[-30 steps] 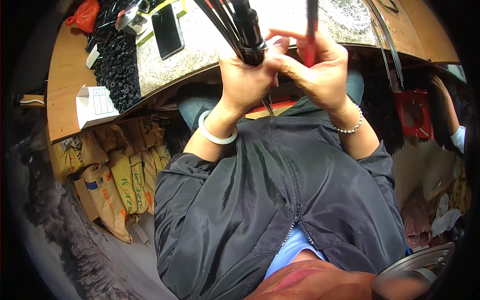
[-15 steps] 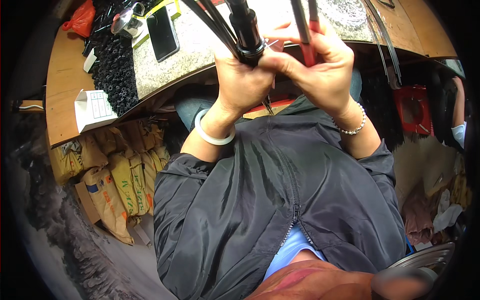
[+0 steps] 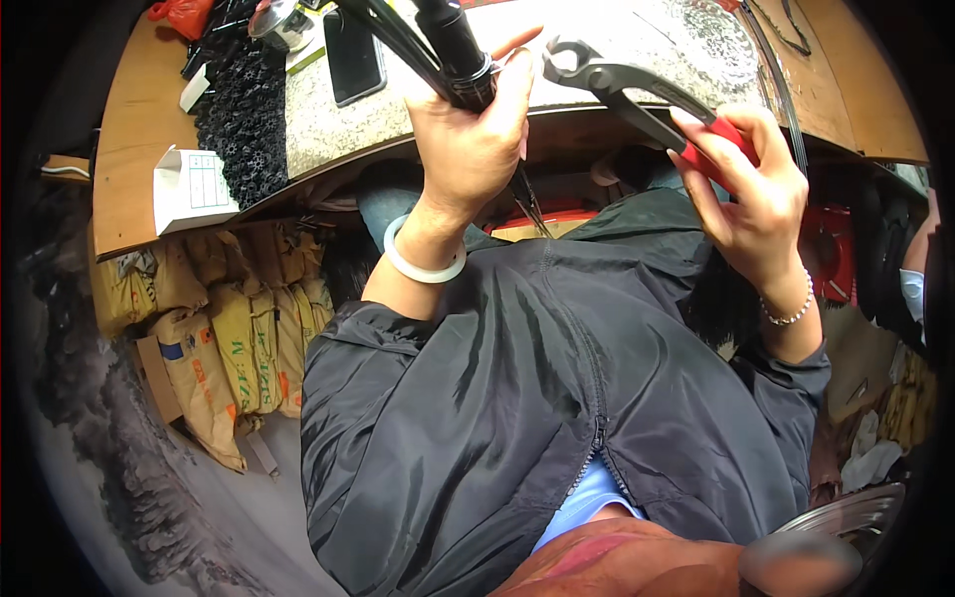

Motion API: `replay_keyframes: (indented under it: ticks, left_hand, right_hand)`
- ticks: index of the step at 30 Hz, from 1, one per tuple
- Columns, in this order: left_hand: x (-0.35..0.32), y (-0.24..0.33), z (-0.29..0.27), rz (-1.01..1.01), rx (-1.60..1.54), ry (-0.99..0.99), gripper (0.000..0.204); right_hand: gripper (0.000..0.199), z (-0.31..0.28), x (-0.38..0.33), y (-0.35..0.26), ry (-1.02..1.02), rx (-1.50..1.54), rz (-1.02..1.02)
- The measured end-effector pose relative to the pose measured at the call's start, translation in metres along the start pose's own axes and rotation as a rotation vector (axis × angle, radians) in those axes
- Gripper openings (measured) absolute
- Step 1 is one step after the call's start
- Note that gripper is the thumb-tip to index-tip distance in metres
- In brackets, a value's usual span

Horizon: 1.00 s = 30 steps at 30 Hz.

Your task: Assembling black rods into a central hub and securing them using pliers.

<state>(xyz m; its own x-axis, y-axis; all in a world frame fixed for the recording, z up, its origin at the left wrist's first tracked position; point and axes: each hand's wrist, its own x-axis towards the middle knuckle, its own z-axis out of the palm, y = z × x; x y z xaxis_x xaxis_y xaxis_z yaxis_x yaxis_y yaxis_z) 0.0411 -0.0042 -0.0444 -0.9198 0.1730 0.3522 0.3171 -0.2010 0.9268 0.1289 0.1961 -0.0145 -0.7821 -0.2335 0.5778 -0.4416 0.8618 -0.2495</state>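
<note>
A black umbrella frame [image 3: 450, 45], a tube with thin ribs folded beside it, is gripped in my left hand [image 3: 460, 154]. Its far end runs out of the picture at the top, and thin dark tips poke out below the hand. The thumb presses near a ring around the tube. Out to the right, my right hand [image 3: 761, 204] is closed on the red handles of a pair of grey pincers [image 3: 642, 85]. The pincers' rounded jaws point left, apart from the frame and a little right of my left fingers.
A stone slab [image 3: 338, 134] lies on the wooden table [image 3: 134, 149], with a phone [image 3: 354, 60] on it. At left are a heap of small black parts [image 3: 244, 134] and a white box [image 3: 191, 189]. Thin rods [image 3: 781, 80] lie at right. Packed sacks [image 3: 204, 373] stand below.
The pincers have come away from the umbrella frame as my right hand moved right and slightly down. My left hand still holds the frame, shifted slightly left.
</note>
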Motion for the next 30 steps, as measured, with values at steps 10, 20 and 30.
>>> replay_keyframes:
  ticks: [10, 20, 30]
  left_hand:
    - [-0.002, 0.000, 0.005, -0.006, 0.034, -0.038, 0.017]
    - [-0.010, 0.009, 0.009, 0.059, -0.095, -0.117, 0.028]
    - [-0.011, 0.005, 0.006, 0.012, 0.012, -0.129, 0.028]
  right_hand:
    - [0.027, -0.009, 0.003, -0.008, 0.037, -0.352, -0.236]
    - [0.019, -0.016, -0.012, -0.006, -0.933, 1.534, 0.824]
    - [0.037, -0.009, -0.018, -0.005, -0.890, 1.479, 0.866]
